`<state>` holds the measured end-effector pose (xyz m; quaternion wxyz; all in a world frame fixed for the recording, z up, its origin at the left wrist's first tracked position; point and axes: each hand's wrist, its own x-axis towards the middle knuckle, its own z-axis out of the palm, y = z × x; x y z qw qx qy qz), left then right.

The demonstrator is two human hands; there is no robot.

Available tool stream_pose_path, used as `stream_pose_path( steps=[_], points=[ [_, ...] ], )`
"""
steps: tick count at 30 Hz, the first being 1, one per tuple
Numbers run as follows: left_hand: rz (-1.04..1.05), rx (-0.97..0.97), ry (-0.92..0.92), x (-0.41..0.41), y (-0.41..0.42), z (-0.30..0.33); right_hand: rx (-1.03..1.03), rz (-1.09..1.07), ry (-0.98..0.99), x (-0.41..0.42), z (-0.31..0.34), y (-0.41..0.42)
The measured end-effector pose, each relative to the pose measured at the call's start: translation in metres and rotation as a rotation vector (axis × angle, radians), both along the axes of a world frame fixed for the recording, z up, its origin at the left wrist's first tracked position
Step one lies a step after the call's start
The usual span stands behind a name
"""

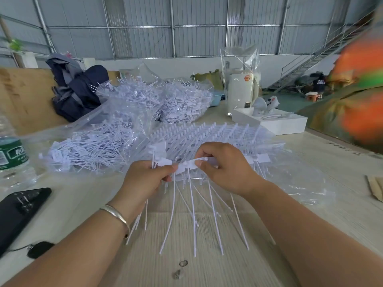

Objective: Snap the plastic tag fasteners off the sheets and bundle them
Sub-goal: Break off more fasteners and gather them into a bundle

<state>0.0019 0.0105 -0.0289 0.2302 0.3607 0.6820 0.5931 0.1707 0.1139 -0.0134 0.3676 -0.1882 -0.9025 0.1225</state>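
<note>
The left hand (pixel 145 179) has its fingers curled around a bunch of white tag fasteners (pixel 194 214), with the thumb pinching a flat tag. The right hand (pixel 223 168) pinches the next tag on the same white strip. Long thin tails hang down from the strip over the wooden table (pixel 207 266). Just behind the hands lies a sheet of fasteners (pixel 207 133). Clear bags of loose fasteners (pixel 89 150) sit to the left. A water bottle (pixel 12 158) and black phone (pixel 18 208) are far left.

A water bottle (pixel 12 160) and a black phone (pixel 19 210) sit at the desk's (pixel 207 255) left edge; a dark jacket (pixel 76 90), a white box (pixel 275 123) and what may be a white canister (pixel 240 92) lie farther back.
</note>
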Motion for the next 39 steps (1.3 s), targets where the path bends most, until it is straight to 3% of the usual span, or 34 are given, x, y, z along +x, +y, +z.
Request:
stream_pose_path(
  steps=[6, 12, 18, 22, 31, 37, 39],
  points=[
    [-0.028, -0.009, -0.083, -0.002, 0.000, 0.000, -0.089, 0.035, 0.032, 0.001, -0.001, 0.000],
    [-0.050, 0.044, -0.110, -0.003, 0.000, -0.001, -0.143, -0.026, -0.132, -0.001, -0.005, 0.004],
    [-0.290, 0.018, -0.438, 0.010, 0.000, 0.004, -0.379, 0.120, 0.034, -0.004, -0.002, -0.005],
    [-0.386, 0.023, -0.525, 0.016, 0.002, 0.005, -0.344, 0.137, 0.007, -0.009, -0.005, -0.010],
    [-0.189, 0.101, -0.460, 0.006, 0.003, 0.004, -0.345, 0.074, 0.091, -0.006, -0.002, -0.009],
    [-0.298, 0.099, -0.710, 0.005, 0.004, 0.010, -0.182, -0.015, 0.053, -0.003, -0.003, -0.004],
    [-0.293, 0.115, -0.716, 0.004, 0.003, 0.010, -0.097, -0.028, 0.019, -0.004, -0.004, -0.004]
  ],
)
